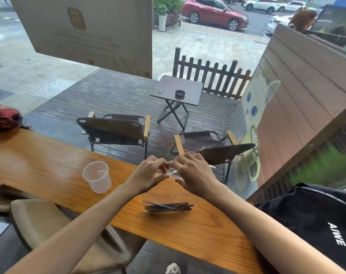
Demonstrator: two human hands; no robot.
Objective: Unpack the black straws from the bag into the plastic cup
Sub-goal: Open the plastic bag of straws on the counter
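Note:
A bundle of black straws lies in a clear bag on the wooden counter, near its front edge and below my hands. The empty clear plastic cup stands upright to the left. My left hand and my right hand meet above the counter's far edge. Both pinch a small piece of clear plastic between their fingertips. I cannot tell whether this plastic is joined to the bag with the straws.
A red helmet rests at the counter's far left end. A black bag sits at my right, a padded stool under the counter. Behind the window glass stand folding chairs and a small table.

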